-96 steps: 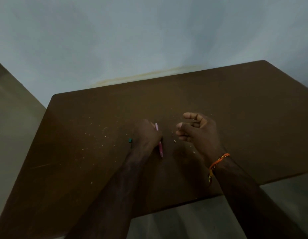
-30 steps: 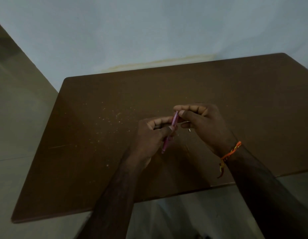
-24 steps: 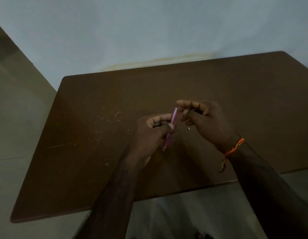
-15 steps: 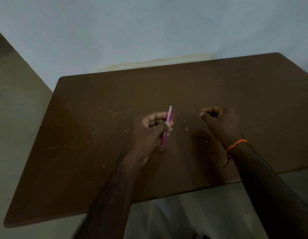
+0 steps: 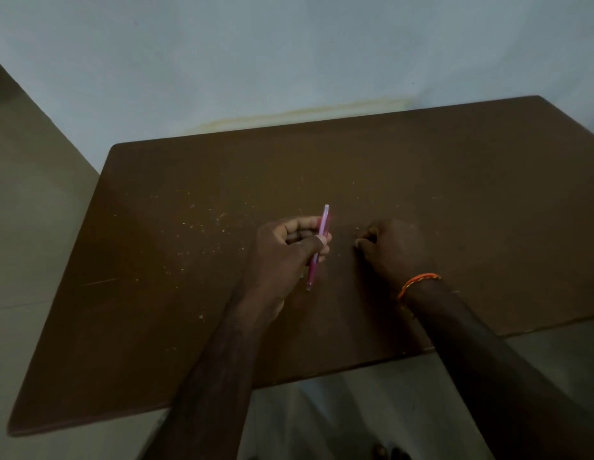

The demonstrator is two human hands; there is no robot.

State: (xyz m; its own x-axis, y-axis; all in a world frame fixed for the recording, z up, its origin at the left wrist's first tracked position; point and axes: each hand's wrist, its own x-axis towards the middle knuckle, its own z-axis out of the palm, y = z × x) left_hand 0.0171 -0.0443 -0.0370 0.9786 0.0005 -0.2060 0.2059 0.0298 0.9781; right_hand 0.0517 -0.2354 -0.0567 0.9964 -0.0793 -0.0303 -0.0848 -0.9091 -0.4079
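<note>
Pen: a slim pink pen (image 5: 324,224) is standing tilted at the middle of the frame, its upper end sticking out above the fingers and its lower tip hanging close over the counter (image 5: 488,210).
Left grip: the left grip (image 5: 289,250) is holding the pen around its middle, the thumb pressing the barrel against the curled fingers.
Right grip: the right grip (image 5: 393,247) is sitting just right of the pen and apart from it, fingers curled with the tips down at the counter. I cannot tell whether they are pinching anything.
Step in hand: the right grip is probably fetching some small part off the counter to bring back to the pen's upper end.
Doing it well: holding the pen steady and tilted, with the upper end left free, is probably helping most. Pinching with the fingertips rather than sweeping should stop a tiny piece from skidding away. The dim light is making small parts easy to lose.
Pen material: the barrel is looking like smooth, slightly see-through plastic, round and thin, likely slippery.
Counter surface: a flat, matt brown top with a rounded corner at the upper left is carrying pale specks (image 5: 216,224) left of the hands.
Wrist: an orange thread band (image 5: 418,282) is circling the right wrist.
Surroundings: a pale wall (image 5: 289,54) is filling the top of the frame, and a dull floor (image 5: 30,194) is running down the left edge.
</note>
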